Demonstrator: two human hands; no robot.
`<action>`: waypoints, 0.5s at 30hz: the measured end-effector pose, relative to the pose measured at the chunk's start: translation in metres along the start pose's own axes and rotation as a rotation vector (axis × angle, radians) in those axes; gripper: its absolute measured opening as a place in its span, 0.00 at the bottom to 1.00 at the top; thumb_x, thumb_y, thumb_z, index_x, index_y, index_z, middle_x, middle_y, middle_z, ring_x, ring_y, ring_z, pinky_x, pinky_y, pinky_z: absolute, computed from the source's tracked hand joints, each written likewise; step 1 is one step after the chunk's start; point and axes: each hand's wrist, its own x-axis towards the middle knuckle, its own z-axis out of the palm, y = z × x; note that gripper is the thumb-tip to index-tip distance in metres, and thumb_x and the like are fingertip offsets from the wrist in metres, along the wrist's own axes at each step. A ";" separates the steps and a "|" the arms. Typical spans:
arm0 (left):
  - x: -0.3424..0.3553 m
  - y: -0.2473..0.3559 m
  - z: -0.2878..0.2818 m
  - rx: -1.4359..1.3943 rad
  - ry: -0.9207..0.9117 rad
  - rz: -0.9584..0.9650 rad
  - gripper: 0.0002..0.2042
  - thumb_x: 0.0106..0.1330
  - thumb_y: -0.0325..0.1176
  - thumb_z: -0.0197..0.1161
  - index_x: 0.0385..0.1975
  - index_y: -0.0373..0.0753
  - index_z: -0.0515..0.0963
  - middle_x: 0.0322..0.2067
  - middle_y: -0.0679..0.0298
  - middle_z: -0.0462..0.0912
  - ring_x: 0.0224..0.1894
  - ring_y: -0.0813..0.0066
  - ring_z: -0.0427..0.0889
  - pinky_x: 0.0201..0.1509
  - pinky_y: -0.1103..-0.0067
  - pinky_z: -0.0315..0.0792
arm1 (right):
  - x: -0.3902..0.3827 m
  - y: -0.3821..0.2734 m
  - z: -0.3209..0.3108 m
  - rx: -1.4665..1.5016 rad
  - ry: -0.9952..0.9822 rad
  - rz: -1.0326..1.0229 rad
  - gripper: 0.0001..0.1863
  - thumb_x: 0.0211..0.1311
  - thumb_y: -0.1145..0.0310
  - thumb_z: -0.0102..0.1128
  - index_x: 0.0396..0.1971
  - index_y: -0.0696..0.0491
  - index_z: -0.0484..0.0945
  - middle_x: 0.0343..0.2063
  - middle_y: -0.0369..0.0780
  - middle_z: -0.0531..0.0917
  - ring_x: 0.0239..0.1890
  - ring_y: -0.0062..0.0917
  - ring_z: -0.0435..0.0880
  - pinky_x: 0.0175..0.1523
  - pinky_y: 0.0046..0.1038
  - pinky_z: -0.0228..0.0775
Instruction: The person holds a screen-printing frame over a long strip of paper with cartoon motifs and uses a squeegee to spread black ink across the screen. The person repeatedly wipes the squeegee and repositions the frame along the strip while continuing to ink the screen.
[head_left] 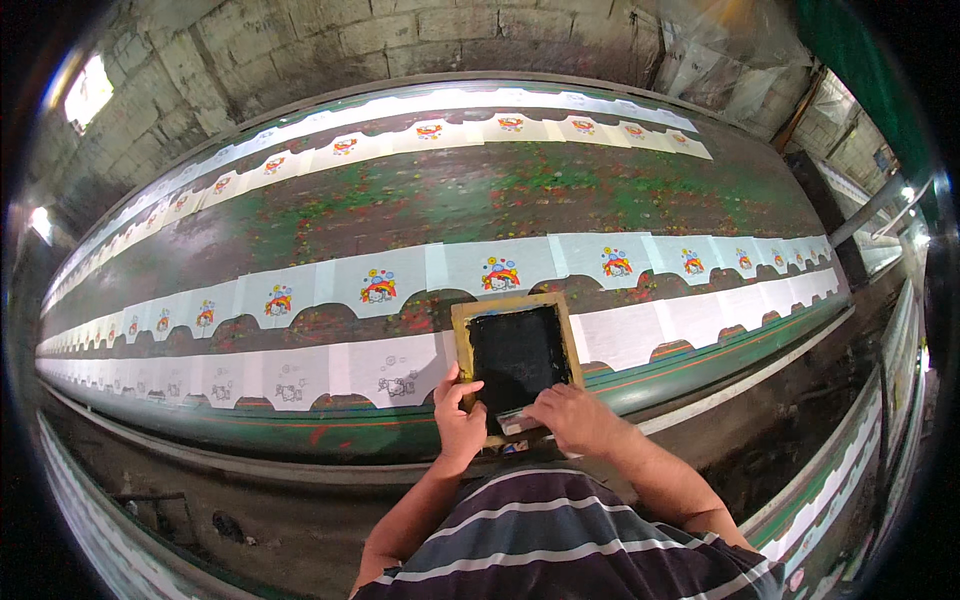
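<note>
A wooden screen-printing frame point(461, 335) with a dark mesh, smeared with black ink, lies over the near row of white fabric pieces point(630, 335). My left hand point(460, 425) grips its left side near the lower corner, fingers and thumb curled round the wood. With my right hand point(578, 418) I hold a squeegee point(516, 421) at the frame's lower end, against the mesh. To the frame's left, pieces carry black outline drawings point(396, 385); those to its right look plain. The fabric under the frame is hidden.
The long green printing table point(450, 190) has paint-spotted patches in its middle. Behind the frame runs a row of fabric with coloured prints point(500, 273). Two further rows lie along the far side, by a block wall point(350, 40). Another fabric-lined table point(815, 515) stands at lower right.
</note>
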 end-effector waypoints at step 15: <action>0.017 0.004 -0.014 0.007 -0.049 -0.025 0.18 0.64 0.13 0.70 0.52 0.38 0.90 0.68 0.45 0.82 0.73 0.46 0.81 0.79 0.61 0.73 | 0.121 0.096 -0.021 -0.018 0.184 0.171 0.22 0.67 0.76 0.68 0.59 0.46 0.91 0.50 0.47 0.90 0.60 0.48 0.88 0.68 0.52 0.80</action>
